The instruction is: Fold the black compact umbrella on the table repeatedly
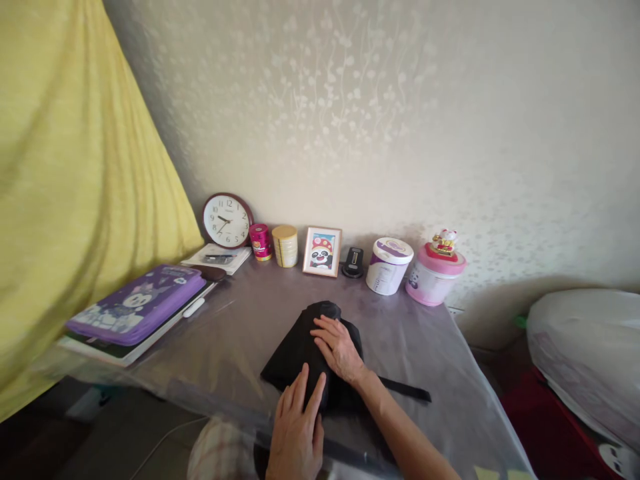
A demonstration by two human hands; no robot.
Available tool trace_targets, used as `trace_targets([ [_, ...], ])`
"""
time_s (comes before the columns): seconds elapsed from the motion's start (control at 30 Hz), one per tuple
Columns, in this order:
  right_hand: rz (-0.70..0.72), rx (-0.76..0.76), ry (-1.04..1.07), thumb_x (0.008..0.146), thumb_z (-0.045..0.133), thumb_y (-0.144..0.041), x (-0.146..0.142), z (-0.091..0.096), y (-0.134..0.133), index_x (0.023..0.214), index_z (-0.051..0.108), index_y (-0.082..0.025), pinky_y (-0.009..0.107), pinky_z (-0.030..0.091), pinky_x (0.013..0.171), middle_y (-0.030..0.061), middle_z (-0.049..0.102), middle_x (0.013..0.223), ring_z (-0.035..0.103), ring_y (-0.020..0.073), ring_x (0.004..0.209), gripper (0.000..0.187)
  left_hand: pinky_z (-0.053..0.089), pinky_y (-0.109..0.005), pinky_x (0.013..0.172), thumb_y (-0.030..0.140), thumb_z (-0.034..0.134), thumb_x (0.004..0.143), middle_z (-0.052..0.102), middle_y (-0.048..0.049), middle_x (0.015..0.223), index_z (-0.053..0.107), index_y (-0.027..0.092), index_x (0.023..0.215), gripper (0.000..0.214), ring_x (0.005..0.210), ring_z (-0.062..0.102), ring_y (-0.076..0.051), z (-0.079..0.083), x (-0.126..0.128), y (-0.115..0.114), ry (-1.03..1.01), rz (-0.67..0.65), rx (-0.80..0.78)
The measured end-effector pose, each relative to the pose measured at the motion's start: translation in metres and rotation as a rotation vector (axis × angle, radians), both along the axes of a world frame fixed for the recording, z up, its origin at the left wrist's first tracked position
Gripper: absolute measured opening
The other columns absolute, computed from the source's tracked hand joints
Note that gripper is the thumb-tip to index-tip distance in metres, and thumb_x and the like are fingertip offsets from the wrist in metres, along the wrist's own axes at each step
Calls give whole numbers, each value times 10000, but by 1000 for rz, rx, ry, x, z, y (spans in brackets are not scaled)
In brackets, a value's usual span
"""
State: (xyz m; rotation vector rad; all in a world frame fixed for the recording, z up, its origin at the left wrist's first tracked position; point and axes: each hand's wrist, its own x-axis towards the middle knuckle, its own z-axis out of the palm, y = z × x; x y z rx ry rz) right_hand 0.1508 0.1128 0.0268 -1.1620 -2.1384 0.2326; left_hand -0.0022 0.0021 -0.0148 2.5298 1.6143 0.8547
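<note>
A black fabric bundle (300,353) lies folded near the middle of the desk (425,360), on a clear plastic sheet (240,333). It is matte and soft, narrowing to a rounded, gathered top, with a flat black strap (405,391) running out to the right. The hands are apart, both resting on the cloth without gripping it: the right hand (340,350) lies across the upper part, fingers spread slightly, and the left hand (295,430) presses at the lower edge, fingers pointing forward.
</note>
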Motion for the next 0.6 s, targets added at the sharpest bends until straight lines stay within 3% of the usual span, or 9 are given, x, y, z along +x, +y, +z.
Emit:
trace_targets([
  [0.13,-152,-14,-25,908,455,-197,2,4,43,1111,624,-238,466,271,1061,69,557,1293,410,207,1275,268,376,-502,996,68,429,776,274,-72,1492,240,304,1426,717,1322,322,-293,1,0,0,16,25,-5],
  [0.23,-241,-15,5,919,385,-154,1,8,48,1207,563,-185,536,216,1066,134,460,1376,338,244,1322,340,376,-499,1000,65,414,786,260,-70,1498,225,306,1430,713,1336,301,-284,0,0,0,-1,17,-28],
  [0.33,-158,-28,-15,891,417,-124,-4,12,21,1183,589,-189,478,252,1076,112,521,1327,383,218,1298,345,391,-485,993,61,398,801,248,-83,1500,205,300,1435,704,1323,331,-275,-3,0,0,-46,0,-49],
  [0.4,-17,-57,-30,874,473,-147,-4,15,-6,1103,641,-249,406,323,1056,45,621,1212,456,182,1244,302,400,-483,987,67,399,810,251,-87,1498,207,300,1434,694,1310,353,-278,-5,0,0,-88,-4,-53],
  [0.47,146,-146,75,900,448,-188,4,17,-32,1107,641,-247,403,372,1024,45,629,1196,482,187,1219,289,403,-488,983,79,402,820,252,-94,1496,220,295,1431,673,1304,362,-287,-5,0,0,-125,-11,-55],
  [0.53,42,-206,226,909,431,-222,19,14,-51,1067,657,-250,377,432,968,50,639,1167,546,188,1138,278,405,-492,983,92,398,832,251,-99,1495,237,290,1427,648,1305,361,-293,-4,1,0,-154,-18,-74],
  [0.6,-173,-233,315,896,434,-238,38,8,-62,1021,669,-256,366,465,914,47,676,1074,610,190,1019,267,411,-472,988,102,389,842,246,-97,1496,246,288,1424,627,1312,352,-286,-1,0,0,-194,-27,-112],
])
